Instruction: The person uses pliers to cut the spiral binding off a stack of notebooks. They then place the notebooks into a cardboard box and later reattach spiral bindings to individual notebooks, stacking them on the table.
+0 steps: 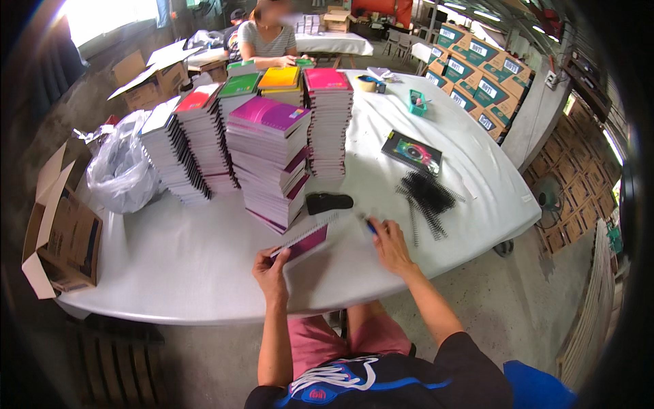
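Observation:
My left hand grips a purple spiral notebook by its near end, tilted up over the table with the coil edge on top. To its right, my right hand is closed around a blue-handled hand tool; its tip is blurred and points toward the notebook, apart from it. Beyond the notebook rises a tall stack of purple notebooks. A black oblong object lies beside that stack. Loose black spiral coils are heaped to the right of my right hand.
More notebook stacks stand behind: white, red, green, yellow and pink. A plastic bag and open carton sit left. A dark-covered notebook and green basket lie right. Across, a person works.

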`<act>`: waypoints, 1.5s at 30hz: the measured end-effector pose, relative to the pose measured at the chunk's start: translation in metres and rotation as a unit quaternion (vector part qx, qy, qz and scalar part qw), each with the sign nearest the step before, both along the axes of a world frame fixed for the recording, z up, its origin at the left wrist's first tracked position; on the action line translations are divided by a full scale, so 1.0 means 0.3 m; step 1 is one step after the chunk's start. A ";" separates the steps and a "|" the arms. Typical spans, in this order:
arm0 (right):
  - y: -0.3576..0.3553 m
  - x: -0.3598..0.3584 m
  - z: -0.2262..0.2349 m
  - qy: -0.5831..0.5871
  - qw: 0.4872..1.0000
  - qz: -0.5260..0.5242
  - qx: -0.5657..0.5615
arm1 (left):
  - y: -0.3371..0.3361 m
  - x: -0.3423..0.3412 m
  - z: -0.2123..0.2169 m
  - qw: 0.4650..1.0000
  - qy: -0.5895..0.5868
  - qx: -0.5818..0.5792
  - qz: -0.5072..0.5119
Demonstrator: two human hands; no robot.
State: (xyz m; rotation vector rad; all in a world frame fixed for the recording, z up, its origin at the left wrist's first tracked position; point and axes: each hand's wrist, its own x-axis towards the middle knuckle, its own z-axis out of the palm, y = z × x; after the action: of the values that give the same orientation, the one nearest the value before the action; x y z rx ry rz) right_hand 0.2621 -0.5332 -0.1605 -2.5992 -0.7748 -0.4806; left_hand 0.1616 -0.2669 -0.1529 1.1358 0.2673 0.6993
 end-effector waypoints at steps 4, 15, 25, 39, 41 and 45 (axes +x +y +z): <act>0.089 -0.100 0.134 0.188 0.871 0.005 0.455 | -0.087 -0.008 0.073 0.988 -0.009 0.135 0.077; 0.213 -0.386 0.473 0.002 0.984 0.111 0.136 | -0.152 -0.041 0.245 0.910 -0.064 0.371 0.176; 0.218 -0.398 0.461 0.050 0.989 0.107 0.093 | -0.152 -0.052 0.265 0.884 -0.088 0.416 0.195; 0.224 -0.318 0.288 0.183 0.971 0.108 0.111 | -0.009 -0.103 0.161 0.902 -0.050 0.272 0.330; 0.191 -0.245 0.248 0.188 0.982 -0.011 -0.007 | 0.060 -0.162 0.171 0.918 -0.003 0.171 0.359; 0.100 -0.131 0.066 0.135 0.979 -0.092 -0.119 | 0.215 -0.270 0.048 0.909 0.190 0.289 0.234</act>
State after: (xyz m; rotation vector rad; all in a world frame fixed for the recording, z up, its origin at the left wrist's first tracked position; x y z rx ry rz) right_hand 0.2228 -0.5034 -0.1408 -2.8932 -0.5310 -0.0807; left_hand 0.0807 -0.2025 -0.1384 1.8103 0.7139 1.0145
